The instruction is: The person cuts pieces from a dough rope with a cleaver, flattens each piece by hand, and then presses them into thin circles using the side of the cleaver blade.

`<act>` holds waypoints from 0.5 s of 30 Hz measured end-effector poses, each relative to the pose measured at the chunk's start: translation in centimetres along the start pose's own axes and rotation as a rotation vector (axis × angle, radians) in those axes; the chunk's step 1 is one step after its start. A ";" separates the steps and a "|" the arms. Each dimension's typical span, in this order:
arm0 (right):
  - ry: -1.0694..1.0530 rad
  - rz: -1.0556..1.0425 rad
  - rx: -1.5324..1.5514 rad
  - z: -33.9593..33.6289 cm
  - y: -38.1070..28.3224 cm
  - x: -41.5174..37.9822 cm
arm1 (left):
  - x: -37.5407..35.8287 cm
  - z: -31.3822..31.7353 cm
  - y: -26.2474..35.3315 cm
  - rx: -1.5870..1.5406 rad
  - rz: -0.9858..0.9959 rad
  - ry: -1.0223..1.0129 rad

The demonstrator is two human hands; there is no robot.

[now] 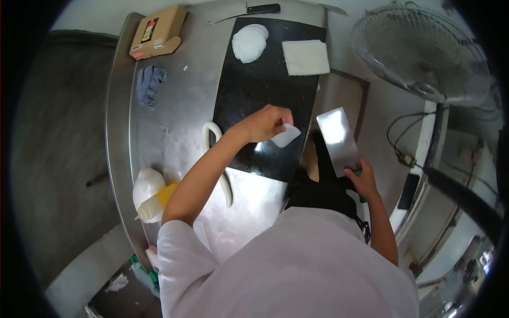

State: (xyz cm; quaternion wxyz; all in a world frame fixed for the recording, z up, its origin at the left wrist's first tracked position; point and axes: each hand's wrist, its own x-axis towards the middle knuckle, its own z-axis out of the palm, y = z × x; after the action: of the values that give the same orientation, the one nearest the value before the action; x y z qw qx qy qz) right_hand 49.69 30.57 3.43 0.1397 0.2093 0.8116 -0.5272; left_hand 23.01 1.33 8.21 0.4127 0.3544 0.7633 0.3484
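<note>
My left hand (269, 123) pinches a thin white dough wrapper (287, 136) by its edge, over the near right part of a black board (249, 108). My right hand (364, 179) grips the green handle of a wide, shiny cleaver (339, 139), held off the board's right side with the blade pointing away from me. A pile of round white wrappers (249, 43) lies at the board's far end, beside a folded cream cloth (306, 58). Left of my forearm a long white dough rope (205, 137) curves over the board's left edge; my arm hides part of it.
A knife (262, 9) lies behind the board. On the steel table (183, 100) are a cardboard box (158, 32), a crumpled blue-grey cloth (151, 84), a white bag (148, 183) and a squeeze bottle (154, 208). At right stand a fan (421, 53) and cables.
</note>
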 end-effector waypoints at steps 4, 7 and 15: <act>-0.101 -0.006 -0.006 -2.2 -1.3 5.3 | 2.4 -5.0 1.2 -0.302 -0.017 0.258; -0.195 -0.004 0.019 -3.7 -3.0 8.9 | 4.8 -9.2 -0.5 -0.520 0.006 0.638; -0.389 0.015 -0.069 -6.5 -5.8 13.6 | 3.5 -9.5 -10.1 -0.104 -0.535 1.250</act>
State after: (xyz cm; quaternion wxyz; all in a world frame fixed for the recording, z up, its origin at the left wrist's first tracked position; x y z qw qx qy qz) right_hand 34.93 37.08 4.58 0.3047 0.1046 0.7854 -0.5285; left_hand 10.71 -3.13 2.47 -0.0175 -0.1347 0.9018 0.4102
